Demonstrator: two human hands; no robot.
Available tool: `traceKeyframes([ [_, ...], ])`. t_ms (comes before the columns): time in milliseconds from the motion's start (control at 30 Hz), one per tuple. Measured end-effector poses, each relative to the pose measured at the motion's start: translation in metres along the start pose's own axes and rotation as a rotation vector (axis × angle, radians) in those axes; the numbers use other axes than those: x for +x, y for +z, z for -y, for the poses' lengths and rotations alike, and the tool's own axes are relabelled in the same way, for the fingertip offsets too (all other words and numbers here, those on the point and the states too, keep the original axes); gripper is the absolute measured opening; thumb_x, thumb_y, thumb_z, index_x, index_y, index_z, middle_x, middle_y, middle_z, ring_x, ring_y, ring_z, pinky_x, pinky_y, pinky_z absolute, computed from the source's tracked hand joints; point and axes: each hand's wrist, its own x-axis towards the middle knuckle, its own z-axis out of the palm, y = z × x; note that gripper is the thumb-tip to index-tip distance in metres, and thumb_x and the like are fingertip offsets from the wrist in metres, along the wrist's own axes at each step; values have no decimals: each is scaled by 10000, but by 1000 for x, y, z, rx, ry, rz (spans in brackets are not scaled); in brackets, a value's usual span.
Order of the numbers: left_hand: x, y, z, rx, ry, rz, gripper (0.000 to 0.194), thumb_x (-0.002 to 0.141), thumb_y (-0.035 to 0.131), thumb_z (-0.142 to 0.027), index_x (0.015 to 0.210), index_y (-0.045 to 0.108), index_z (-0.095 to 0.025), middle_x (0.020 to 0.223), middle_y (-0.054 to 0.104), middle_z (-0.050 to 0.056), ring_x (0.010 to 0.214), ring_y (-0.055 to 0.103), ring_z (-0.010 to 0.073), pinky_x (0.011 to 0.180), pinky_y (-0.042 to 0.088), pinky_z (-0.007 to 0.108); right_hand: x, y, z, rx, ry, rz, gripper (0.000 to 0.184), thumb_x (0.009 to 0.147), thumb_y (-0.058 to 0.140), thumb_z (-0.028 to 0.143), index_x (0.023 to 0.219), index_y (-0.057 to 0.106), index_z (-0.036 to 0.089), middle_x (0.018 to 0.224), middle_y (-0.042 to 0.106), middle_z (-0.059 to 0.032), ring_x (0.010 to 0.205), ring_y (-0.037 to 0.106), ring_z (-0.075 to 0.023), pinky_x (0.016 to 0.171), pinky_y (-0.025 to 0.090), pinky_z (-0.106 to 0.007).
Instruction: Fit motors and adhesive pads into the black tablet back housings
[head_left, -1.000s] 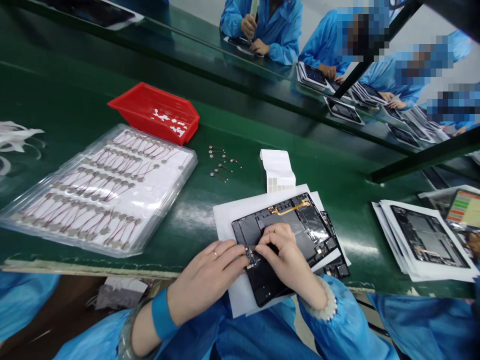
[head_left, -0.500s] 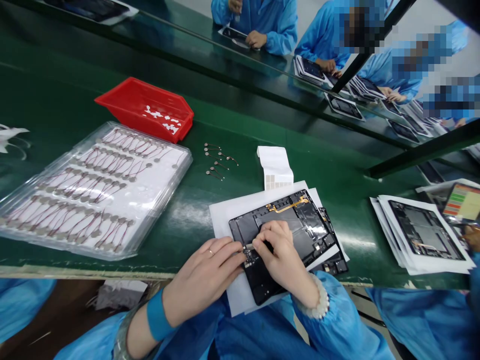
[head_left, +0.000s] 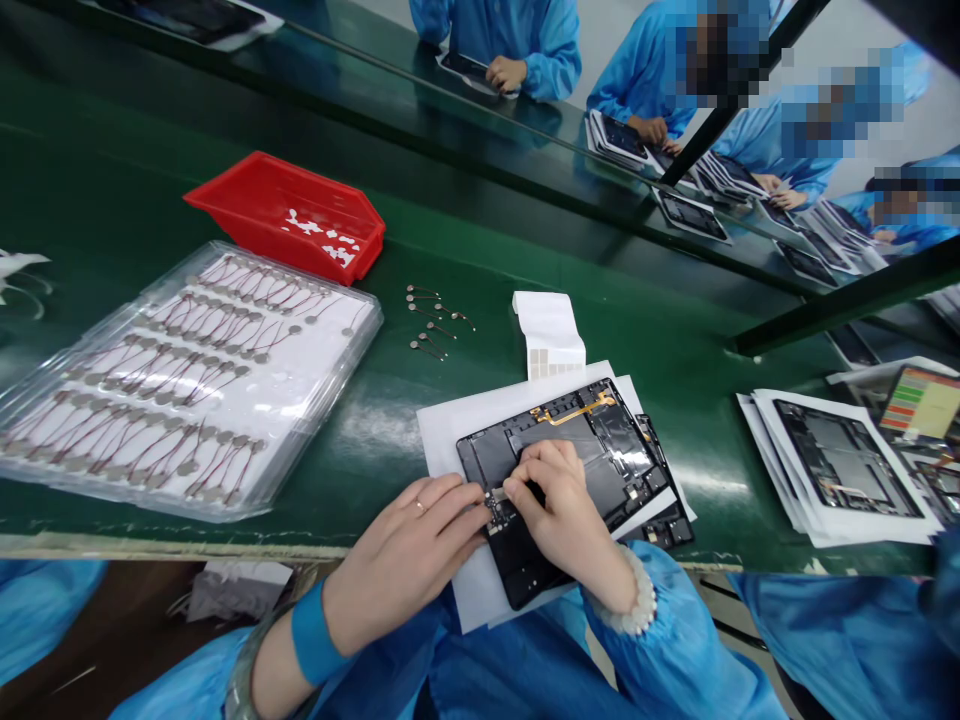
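A black opened tablet chassis (head_left: 592, 440) with an orange flex cable lies on white paper (head_left: 465, 420) at the near edge of the green bench. My left hand (head_left: 409, 550) rests on its left edge, fingers together, steadying it. My right hand (head_left: 559, 510) is curled over the chassis and pinches a small part (head_left: 496, 494) against the board area; what it holds is too small to name. A second chassis peeks out underneath at the right.
A clear tray (head_left: 187, 380) of small wired coin parts lies at the left, a red bin (head_left: 289, 215) behind it. Several loose wired parts (head_left: 433, 322) and a white sticker strip (head_left: 549, 335) sit mid-bench. A stack of chassis (head_left: 840, 465) lies right. Other people in blue work across the line.
The view has shifted slightly; both hands stay on the chassis, with the right fingers edging a little to the left on the small part.
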Motion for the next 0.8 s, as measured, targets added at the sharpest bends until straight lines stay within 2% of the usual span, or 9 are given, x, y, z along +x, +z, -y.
traceKeyframes([
  [200, 0, 0, -1, 1, -1, -3, 276, 994, 351, -255, 1000, 620, -195, 1022, 652, 33, 1008, 544, 210, 863, 420, 351, 0, 0, 1, -10, 1, 3, 178, 889, 545, 207, 713, 570, 208, 876, 578, -28, 930, 465, -215, 835, 359, -395],
  [400, -2, 3, -1, 90, 55, -66, 263, 984, 380, -209, 990, 642, -179, 1002, 686, 32, 983, 559, 200, 867, 419, 342, 0, 0, 1, -7, -9, -5, 174, 888, 544, 200, 716, 573, 206, 871, 579, -33, 921, 462, -214, 828, 365, -401],
  [600, -10, 7, 0, 169, 162, 4, 321, 963, 353, -118, 1084, 639, -199, 1205, 655, 1, 1029, 545, 185, 882, 416, 337, 0, 0, 0, -20, -18, -3, 185, 893, 536, 206, 712, 575, 204, 869, 578, -34, 911, 466, -210, 818, 373, -399],
  [800, -3, 1, 0, 223, 208, 60, 293, 920, 409, -87, 1084, 634, -180, 1190, 661, 40, 1016, 566, 179, 887, 432, 326, 0, 0, 0, -72, -42, 0, 182, 888, 543, 223, 710, 580, 209, 874, 581, -41, 908, 472, -214, 801, 384, -392],
])
